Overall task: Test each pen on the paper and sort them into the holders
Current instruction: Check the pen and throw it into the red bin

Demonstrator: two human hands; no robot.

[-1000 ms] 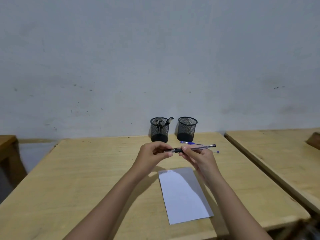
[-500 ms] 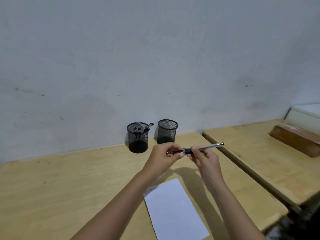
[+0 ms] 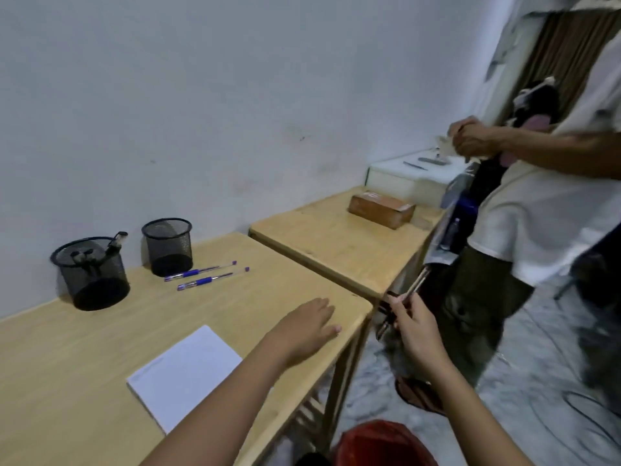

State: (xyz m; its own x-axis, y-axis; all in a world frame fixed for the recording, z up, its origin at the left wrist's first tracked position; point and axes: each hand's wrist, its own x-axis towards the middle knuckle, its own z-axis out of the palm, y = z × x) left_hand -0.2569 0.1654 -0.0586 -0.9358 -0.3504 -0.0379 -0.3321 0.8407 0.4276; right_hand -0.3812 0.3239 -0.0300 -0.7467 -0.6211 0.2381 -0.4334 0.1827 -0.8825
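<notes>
My right hand (image 3: 415,322) grips a clear black-ink pen (image 3: 403,301) out past the table's right edge, above the floor. My left hand (image 3: 304,326) lies flat and empty on the table near its right corner. A white sheet of paper (image 3: 184,371) lies on the wooden table (image 3: 67,364) in front of me. Two black mesh holders stand at the back: the left holder (image 3: 90,272) has several pens in it, the right holder (image 3: 168,245) looks empty. Two blue pens (image 3: 205,275) lie beside the right holder.
A second table (image 3: 336,247) on the right carries a brown box (image 3: 381,210) and a white box (image 3: 410,178). Another person (image 3: 524,210) stands at the right, hands together. A red bin (image 3: 383,443) sits on the floor below my right arm.
The view has swung to the right. My left hand let go of the pen and dropped flat onto the table. My right hand carried the pen out past the table's right edge.
</notes>
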